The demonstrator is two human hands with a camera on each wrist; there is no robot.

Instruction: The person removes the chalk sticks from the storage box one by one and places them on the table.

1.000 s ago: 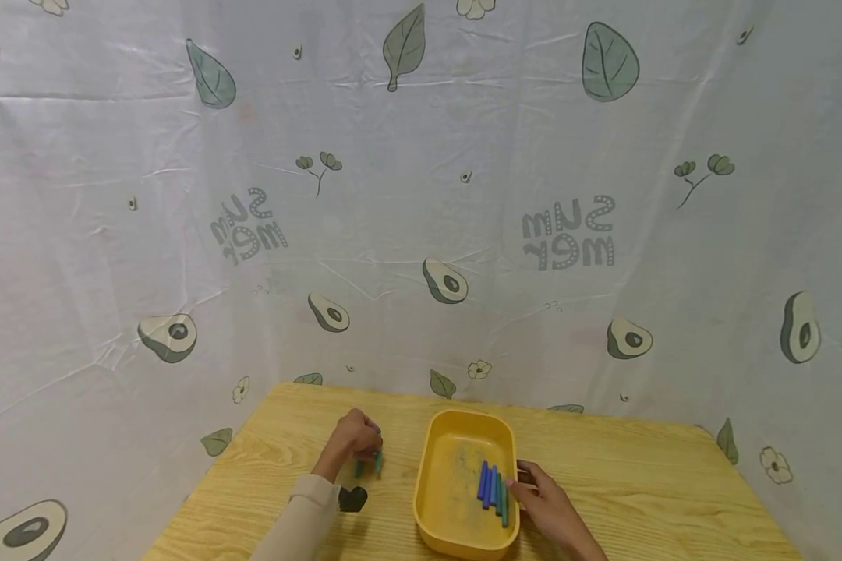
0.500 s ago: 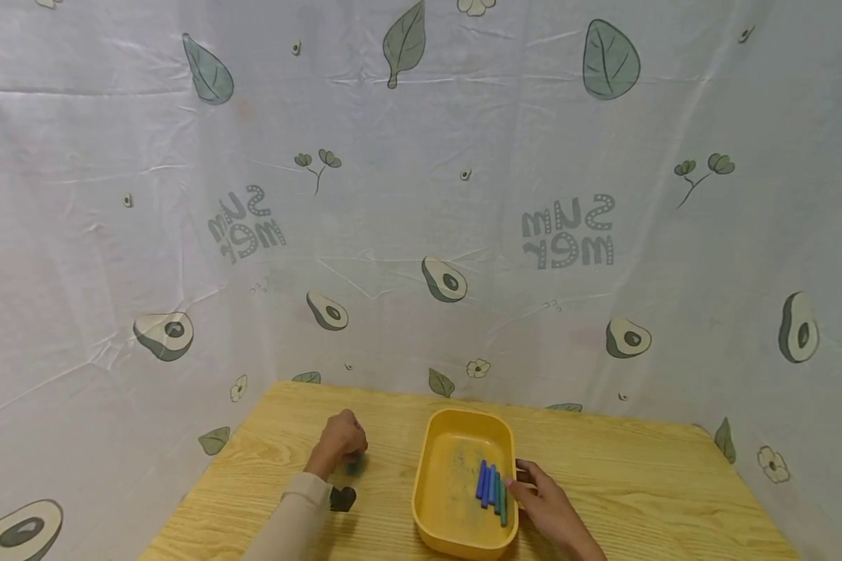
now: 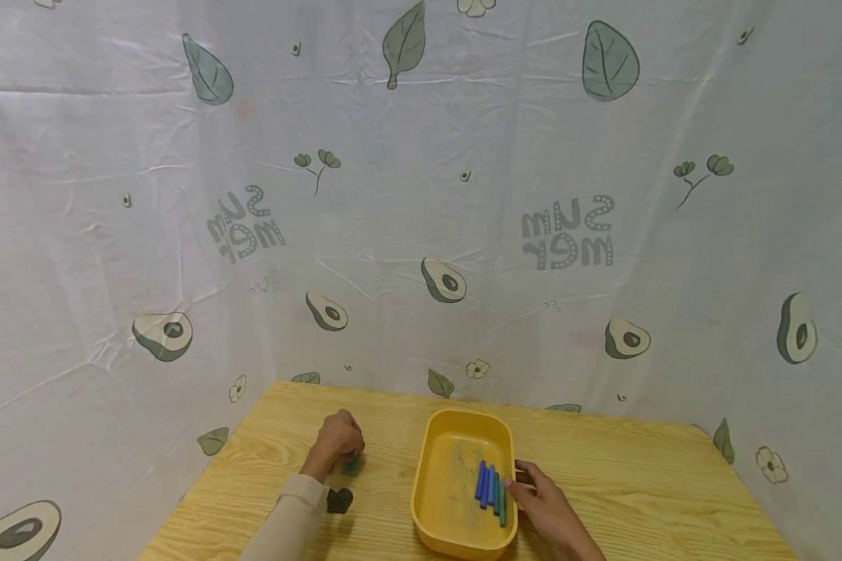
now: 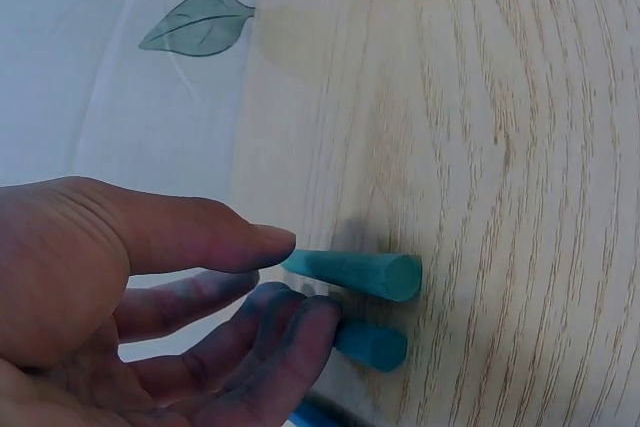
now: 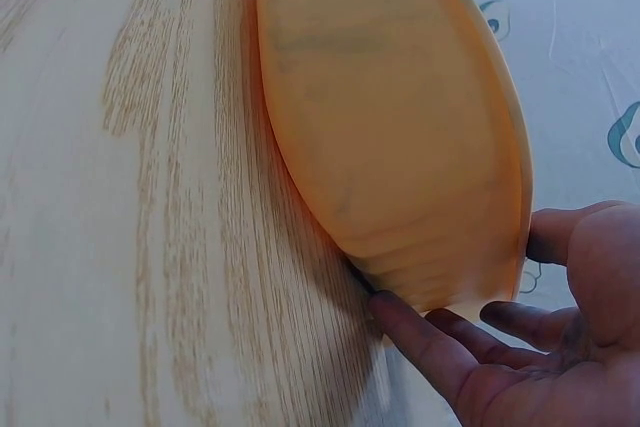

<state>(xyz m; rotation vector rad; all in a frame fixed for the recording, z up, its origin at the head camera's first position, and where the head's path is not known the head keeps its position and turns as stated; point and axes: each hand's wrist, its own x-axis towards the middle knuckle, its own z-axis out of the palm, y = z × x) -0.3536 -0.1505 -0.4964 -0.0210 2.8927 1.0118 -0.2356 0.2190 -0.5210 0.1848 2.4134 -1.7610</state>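
My left hand (image 3: 340, 435) is low over the left part of the table, its thumb and curled fingers about the end of a teal chalk stick (image 4: 365, 274). Just below it in the left wrist view lies a second teal chalk stick (image 4: 375, 345), partly behind a fingertip. A blue piece (image 4: 322, 413) shows at that view's bottom edge. My right hand (image 3: 543, 499) grips the right side of a yellow plastic tray (image 3: 431, 475), thumb over the rim and fingers outside. Several blue and green chalk sticks (image 3: 489, 489) lie side by side in the tray, along its right wall.
The wooden table (image 3: 638, 483) runs back to a pale curtain (image 3: 393, 195) printed with leaves and avocados. Dark dust marks the tray floor. A black strap piece (image 3: 339, 500) sits at the left wrist.
My left hand has shifted left and slightly toward me, and the teal sticks beneath it have shifted left too. The right hand and tray stay nearly in place.
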